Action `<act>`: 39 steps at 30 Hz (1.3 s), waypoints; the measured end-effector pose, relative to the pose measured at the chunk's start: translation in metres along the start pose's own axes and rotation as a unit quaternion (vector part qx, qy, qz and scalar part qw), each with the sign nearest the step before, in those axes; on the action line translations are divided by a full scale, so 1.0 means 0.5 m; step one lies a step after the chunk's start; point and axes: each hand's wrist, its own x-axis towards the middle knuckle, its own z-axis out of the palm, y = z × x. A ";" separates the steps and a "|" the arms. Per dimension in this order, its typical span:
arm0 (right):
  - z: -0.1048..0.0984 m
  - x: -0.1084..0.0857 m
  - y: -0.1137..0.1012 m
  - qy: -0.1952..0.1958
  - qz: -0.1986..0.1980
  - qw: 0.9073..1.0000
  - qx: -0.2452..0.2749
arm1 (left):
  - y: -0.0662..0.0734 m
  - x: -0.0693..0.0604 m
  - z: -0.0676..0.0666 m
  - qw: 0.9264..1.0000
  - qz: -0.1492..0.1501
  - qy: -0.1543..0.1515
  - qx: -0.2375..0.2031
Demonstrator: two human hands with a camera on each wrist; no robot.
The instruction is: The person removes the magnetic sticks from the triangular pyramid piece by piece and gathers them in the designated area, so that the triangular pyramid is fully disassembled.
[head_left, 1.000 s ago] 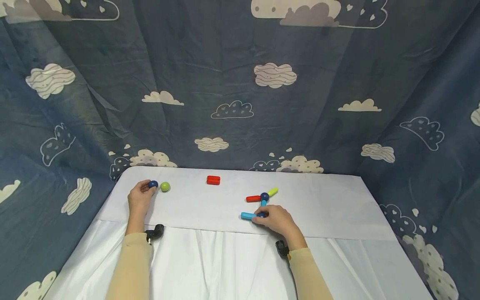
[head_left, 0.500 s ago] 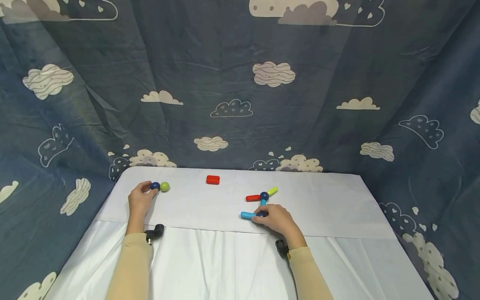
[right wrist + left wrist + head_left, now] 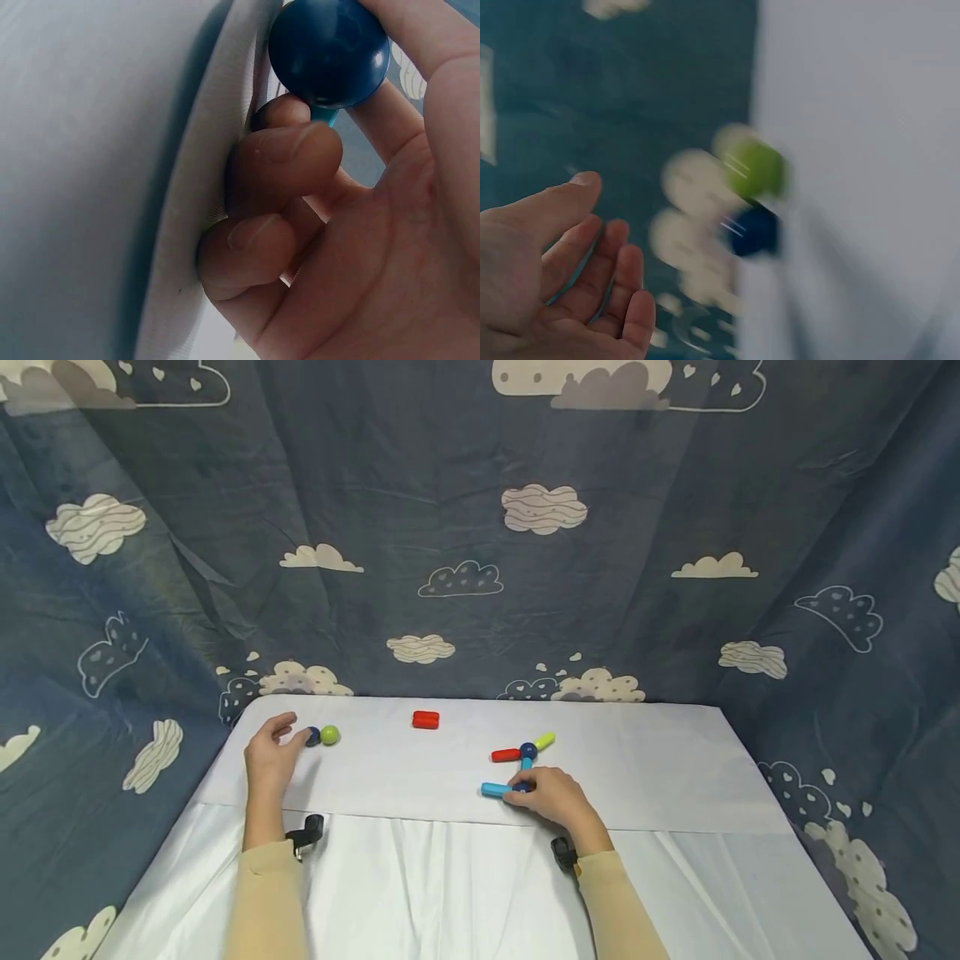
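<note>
At the table's left, a dark blue ball (image 3: 313, 737) sits against a green ball (image 3: 330, 735); both look blurred in the left wrist view. My left hand (image 3: 272, 756) is raised just left of them, fingers loosely spread and holding nothing. The left wrist view shows a gap between hand (image 3: 577, 277) and balls. My right hand (image 3: 555, 797) pinches another dark blue ball (image 3: 330, 52) between thumb and fingers. A light blue stick (image 3: 495, 790) points left from it. A second light blue stick (image 3: 527, 764) runs up to a blue ball (image 3: 528, 751) bearing red and yellow-green sticks.
Two red sticks (image 3: 426, 720) lie side by side near the back of the white-covered table (image 3: 645, 760). A dark curtain with cloud prints (image 3: 465, 627) hangs behind and at both sides. Each wrist carries a small black camera (image 3: 306, 833).
My left hand first slid the blue ball right until it met the green one, then let go and drew back left. The right hand keeps its hold in the same spot.
</note>
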 end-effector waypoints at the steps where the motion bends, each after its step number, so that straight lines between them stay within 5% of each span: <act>1: -0.001 0.000 -0.001 0.000 0.000 1.000 0.001 | 0.018 -0.012 -0.001 1.000 0.015 0.011 -0.012; 5: -0.003 0.000 -0.002 0.005 -0.003 1.000 0.000 | 0.090 -0.061 0.007 0.994 0.073 0.031 -0.072; 8: -0.003 -0.001 -0.003 0.006 -0.003 1.000 -0.003 | 0.134 -0.093 0.027 0.989 0.108 0.018 -0.101; 14: -0.003 -0.003 -0.004 0.008 -0.001 1.000 0.000 | 0.179 -0.151 0.112 0.977 0.135 -0.092 -0.134; 18: -0.002 -0.003 -0.005 0.004 0.003 1.000 0.001 | 0.177 -0.183 0.177 0.968 0.145 -0.167 -0.122; 25: 0.004 -0.001 -0.004 0.005 0.003 1.000 -0.003 | 0.156 -0.214 0.252 0.956 0.166 -0.223 -0.096; 39: 0.005 0.000 -0.003 0.005 -0.004 1.000 -0.010 | 0.116 -0.243 0.326 0.939 0.164 -0.294 -0.069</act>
